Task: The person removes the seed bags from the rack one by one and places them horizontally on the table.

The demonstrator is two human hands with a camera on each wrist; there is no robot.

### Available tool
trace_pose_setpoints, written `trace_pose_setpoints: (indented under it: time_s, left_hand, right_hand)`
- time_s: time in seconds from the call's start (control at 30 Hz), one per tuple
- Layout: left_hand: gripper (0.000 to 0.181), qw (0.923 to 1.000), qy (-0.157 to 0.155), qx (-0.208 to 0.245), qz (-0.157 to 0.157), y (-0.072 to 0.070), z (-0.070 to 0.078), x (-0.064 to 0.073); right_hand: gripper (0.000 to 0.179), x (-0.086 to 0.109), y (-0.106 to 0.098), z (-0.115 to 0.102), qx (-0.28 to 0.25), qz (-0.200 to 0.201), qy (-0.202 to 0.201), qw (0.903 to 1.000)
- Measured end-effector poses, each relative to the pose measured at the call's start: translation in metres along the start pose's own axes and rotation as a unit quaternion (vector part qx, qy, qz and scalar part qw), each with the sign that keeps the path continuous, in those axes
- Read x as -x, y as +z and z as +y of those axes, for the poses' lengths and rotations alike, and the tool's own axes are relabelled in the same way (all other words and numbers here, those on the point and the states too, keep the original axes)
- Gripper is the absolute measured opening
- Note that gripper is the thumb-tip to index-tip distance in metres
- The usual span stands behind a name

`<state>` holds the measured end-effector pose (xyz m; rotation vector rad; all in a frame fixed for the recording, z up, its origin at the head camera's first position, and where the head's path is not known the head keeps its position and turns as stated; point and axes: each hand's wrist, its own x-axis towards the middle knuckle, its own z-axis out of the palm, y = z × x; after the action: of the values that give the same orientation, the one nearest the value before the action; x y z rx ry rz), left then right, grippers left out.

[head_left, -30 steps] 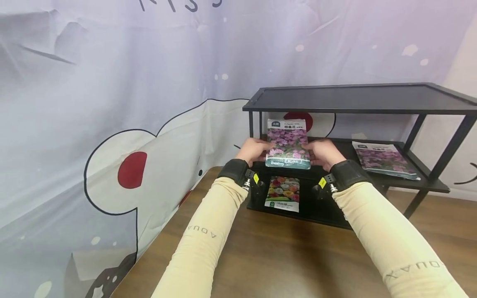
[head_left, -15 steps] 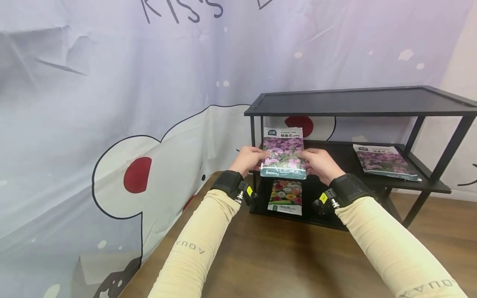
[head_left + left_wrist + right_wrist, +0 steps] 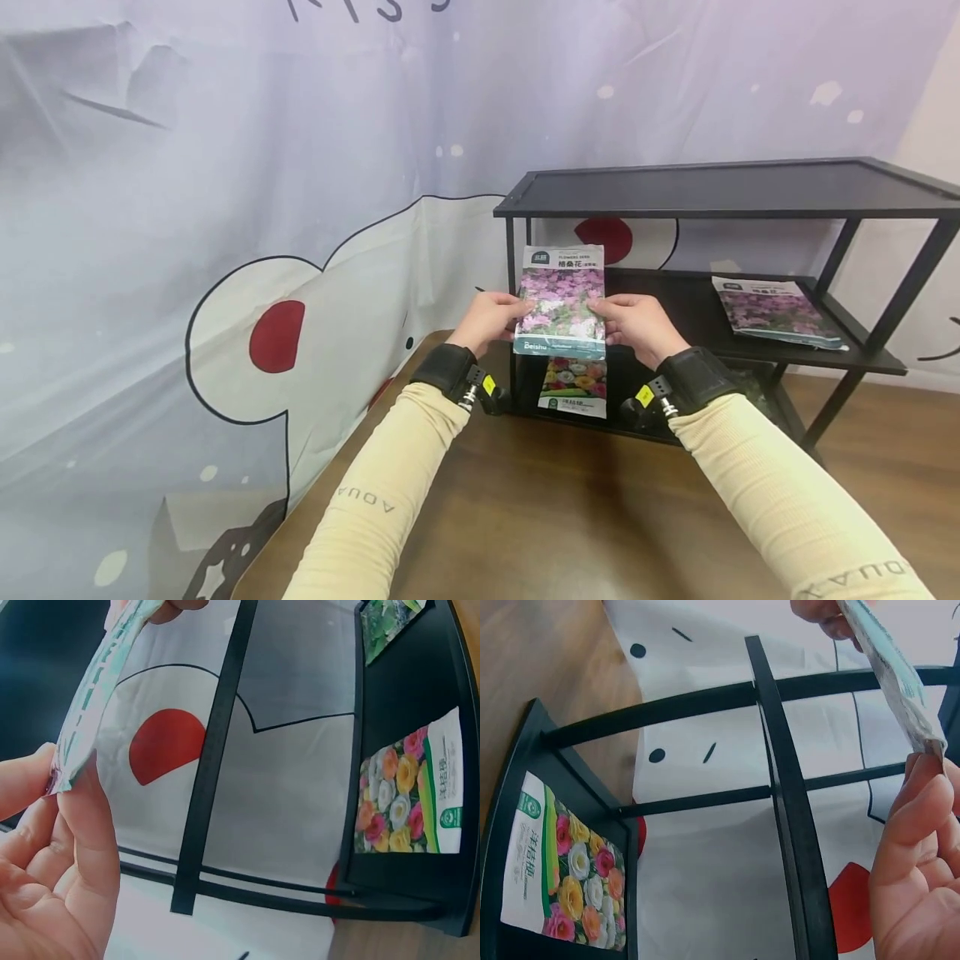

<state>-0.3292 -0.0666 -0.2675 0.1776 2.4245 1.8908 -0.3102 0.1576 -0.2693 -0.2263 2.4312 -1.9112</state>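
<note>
A flower seed packet with pink-purple blooms and a teal bottom band is held up in front of the shelf's left end. My left hand pinches its left edge, thumb on the front. At the opposite edge my right hand pinches it the same way. Seen from the left wrist, the packet shows nearly edge-on between thumb and fingers. Below it, a packet with multicoloured flowers lies on the bottom shelf, its upper part hidden by the held packet in the head view.
The black shelf rack stands on a wooden table. On its middle shelf, to the right, lies another pink-flower packet. A green packet rests on the bottom shelf. A printed cloth hangs behind and at left.
Both hands have drawn the held seed packet slightly left and toward me, away from the middle shelf. The grip stays on both edges. The head view has shifted a little.
</note>
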Motion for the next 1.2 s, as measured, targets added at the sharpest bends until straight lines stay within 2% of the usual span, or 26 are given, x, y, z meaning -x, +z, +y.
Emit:
trace_pose_setpoints:
  time_s: [0.33, 0.57, 0.97, 1.2]
  left_hand:
    - [0.029, 0.9996, 0.019, 0.016, 0.011, -0.004, -0.008, 0.006]
    - [0.026, 0.9992, 0.017, 0.034, 0.011, -0.004, -0.012, 0.007]
    - [0.026, 0.9993, 0.015, 0.033, -0.008, -0.01, -0.019, 0.014]
    - [0.026, 0.9997, 0.009, 0.022, -0.003, -0.013, -0.025, 0.019]
  right_hand:
    - [0.045, 0.004, 0.005, 0.0, 0.004, 0.0, -0.004, 1.0]
    - [0.044, 0.007, 0.006, 0.0, 0.0, -0.002, -0.002, 1.0]
    - [0.04, 0.012, 0.011, 0.005, -0.004, -0.014, -0.004, 0.9999]
    - [0.036, 0.016, 0.014, 0.01, 0.002, -0.021, -0.002, 0.9998]
